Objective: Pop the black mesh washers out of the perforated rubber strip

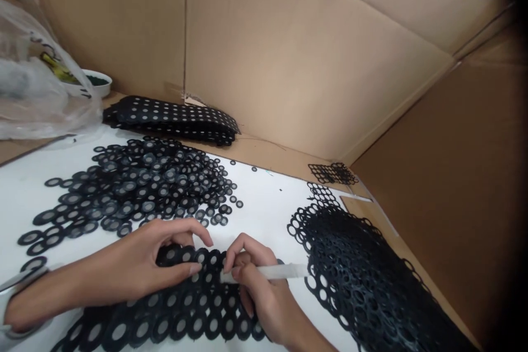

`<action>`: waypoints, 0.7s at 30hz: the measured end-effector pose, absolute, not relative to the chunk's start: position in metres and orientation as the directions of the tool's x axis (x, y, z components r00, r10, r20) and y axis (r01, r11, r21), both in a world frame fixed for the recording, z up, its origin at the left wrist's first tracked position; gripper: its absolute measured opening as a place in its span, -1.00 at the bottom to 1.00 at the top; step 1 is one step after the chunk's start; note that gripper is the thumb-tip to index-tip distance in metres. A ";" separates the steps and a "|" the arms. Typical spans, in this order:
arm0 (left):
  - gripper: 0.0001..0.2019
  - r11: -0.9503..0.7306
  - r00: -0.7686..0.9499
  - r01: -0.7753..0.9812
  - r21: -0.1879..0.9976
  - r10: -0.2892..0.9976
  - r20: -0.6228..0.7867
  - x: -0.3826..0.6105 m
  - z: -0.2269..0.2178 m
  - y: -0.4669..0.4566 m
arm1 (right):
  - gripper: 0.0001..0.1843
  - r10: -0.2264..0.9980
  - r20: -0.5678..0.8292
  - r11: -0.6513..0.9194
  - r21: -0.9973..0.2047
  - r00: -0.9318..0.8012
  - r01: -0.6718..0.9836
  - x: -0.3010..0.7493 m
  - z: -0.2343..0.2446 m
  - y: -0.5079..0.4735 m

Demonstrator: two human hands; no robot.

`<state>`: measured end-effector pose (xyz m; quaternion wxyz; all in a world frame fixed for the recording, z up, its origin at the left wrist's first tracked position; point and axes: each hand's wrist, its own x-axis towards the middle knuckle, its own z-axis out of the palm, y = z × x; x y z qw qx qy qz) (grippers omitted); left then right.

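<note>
While right hand (pixel 266 291) pinches white strip (pixel 285 271), left hand (pixel 142 257) rests wide on dotted sheet (pixel 197 323).
Loose discs (pixel 144 184) lie in a pile — beyond the left grip.

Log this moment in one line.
left hand: touching black disc sheet; right hand: gripping white flat tool; loose discs: beyond left hand; ring mesh: right side

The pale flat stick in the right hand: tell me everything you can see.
The pale flat stick is narrow and straight, its material unclear. The right hand grips it in its fingers, roughly level. Its left tip is at the black disc sheet; its right end points toward the black mesh pile.
</note>
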<state>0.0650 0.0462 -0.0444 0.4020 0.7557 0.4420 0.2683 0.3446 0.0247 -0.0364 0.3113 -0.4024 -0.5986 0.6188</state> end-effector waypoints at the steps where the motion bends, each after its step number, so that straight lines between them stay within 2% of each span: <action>1: -0.70 -0.287 0.469 0.450 0.846 0.882 0.050 0.065 -0.044 0.046 | -0.53 0.866 -0.132 -0.099 -0.991 -0.483 0.094 0.343 -0.037 0.025; 7: -0.69 -0.277 0.517 0.488 0.828 0.856 -0.018 0.064 -0.043 0.048 | -0.52 0.857 -0.179 -0.128 -0.982 -0.483 0.137 0.343 -0.035 0.027; 12: -0.70 -0.304 0.528 0.479 0.823 0.849 0.007 0.059 -0.043 0.051 | -0.81 0.854 -0.122 0.038 -0.955 -0.506 0.295 0.349 -0.030 0.022; 17: -0.69 -0.333 0.501 0.505 0.796 0.864 0.043 0.056 -0.039 0.048 | -0.81 0.841 -0.085 0.127 -0.929 -0.534 0.347 0.351 -0.033 0.021; 21: -0.73 -0.326 0.493 0.489 0.809 0.868 0.052 0.057 -0.042 0.043 | -0.89 0.830 -0.027 0.206 -0.914 -0.557 0.351 0.343 -0.035 0.020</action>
